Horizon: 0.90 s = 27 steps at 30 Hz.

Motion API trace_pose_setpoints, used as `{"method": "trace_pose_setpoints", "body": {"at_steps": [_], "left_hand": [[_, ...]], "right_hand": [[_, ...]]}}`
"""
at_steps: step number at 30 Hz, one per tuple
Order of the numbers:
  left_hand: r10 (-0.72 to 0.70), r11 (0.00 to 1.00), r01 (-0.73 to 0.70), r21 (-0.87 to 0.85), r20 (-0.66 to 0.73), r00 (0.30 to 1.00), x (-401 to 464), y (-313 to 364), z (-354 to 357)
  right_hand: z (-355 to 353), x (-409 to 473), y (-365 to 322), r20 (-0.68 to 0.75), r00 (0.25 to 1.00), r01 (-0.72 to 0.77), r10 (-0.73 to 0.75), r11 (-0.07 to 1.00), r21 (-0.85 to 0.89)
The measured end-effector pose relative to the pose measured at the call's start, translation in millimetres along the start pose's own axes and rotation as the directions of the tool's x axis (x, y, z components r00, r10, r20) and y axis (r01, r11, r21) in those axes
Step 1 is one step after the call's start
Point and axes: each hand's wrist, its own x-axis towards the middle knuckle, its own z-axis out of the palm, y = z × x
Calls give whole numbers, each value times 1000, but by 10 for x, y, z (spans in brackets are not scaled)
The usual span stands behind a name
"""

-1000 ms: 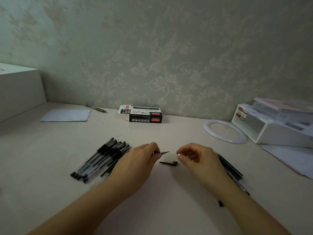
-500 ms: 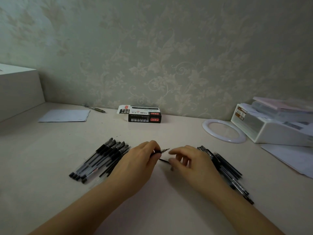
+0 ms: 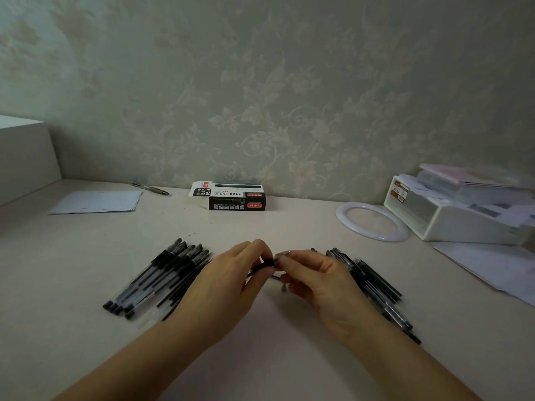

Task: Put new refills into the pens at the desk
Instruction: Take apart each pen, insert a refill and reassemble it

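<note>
At desk centre, the left hand and the right hand meet fingertip to fingertip, both pinching one black pen. A pile of black pens lies at nine o'clock of the hands, another pile at three, and the open pen box at twelve by the wall.

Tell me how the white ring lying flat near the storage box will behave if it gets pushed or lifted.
The white ring lies flat on the desk, so a push would probably slide it, not roll it. It looks thin and hollow-centred, so likely light. It holds an even round shape, so it is probably stiff.
</note>
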Motion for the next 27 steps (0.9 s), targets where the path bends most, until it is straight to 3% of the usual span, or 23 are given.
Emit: {"method": "trace_pose_setpoints", "body": {"at_steps": [3, 6, 9, 12, 15, 19, 27], "left_hand": [[-42, 998, 42, 36, 0, 999, 0, -42, -11], [-106, 991, 105, 83, 4, 994, 3, -99, -29], [-234, 959, 232, 161, -2, 972, -9, -182, -66], [-323, 914, 303, 270, 33, 946, -27, -223, -96], [-373, 879, 331, 342, 61, 926, -50, -215, -112], [-424, 844, 355, 401, 94, 901, -57, -226, -146], [-474, 824, 395, 405, 111, 874, -62, -218, -171]], "right_hand": [[-43, 58, -68, -134, 991, 44, -26, 990, 136], [-264, 143, -237, -381, 913, 240, -146, 947, 212], [-581, 171, -347, -512, 803, 323, -306, 945, -57], [-817, 173, -291, -440, 788, 142, -431, 822, -551], [-915, 176, -198, -389, 786, -19, -481, 609, -793], [-933, 174, -103, -380, 804, -148, -457, 466, -872], [-917, 158, -104, -375, 837, -210, -399, 398, -893]]}}
